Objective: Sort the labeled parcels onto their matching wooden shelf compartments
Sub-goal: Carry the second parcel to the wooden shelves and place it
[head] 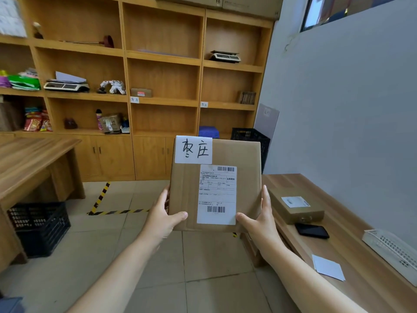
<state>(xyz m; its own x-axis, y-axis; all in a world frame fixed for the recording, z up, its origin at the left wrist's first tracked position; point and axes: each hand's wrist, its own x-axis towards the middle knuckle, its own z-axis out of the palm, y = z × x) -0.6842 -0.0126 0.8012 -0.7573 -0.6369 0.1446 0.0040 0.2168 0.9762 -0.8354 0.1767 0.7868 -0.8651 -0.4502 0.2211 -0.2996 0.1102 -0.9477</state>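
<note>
I hold a flat brown cardboard parcel (246, 177) upright in front of me, with a handwritten white label at its top left and a printed shipping label below. My left hand (163, 213) grips its lower left edge and my right hand (259, 219) its lower right edge. The wooden shelf (200, 62) stands ahead. Small white tags hang on its edges: one (134, 100) under the middle column, one (204, 104) under the right column. A small parcel (141, 92) lies above the middle tag. Another parcel (295, 210) lies on the table at my right.
The right table (361, 256) also carries a black phone (312, 230), a white sheet (328, 267) and a white basket (393, 251). A desk (27, 159) stands left with a black crate (38, 227) under it. Another crate (250, 136) sits by the shelf. Striped tape (101, 197) marks the floor.
</note>
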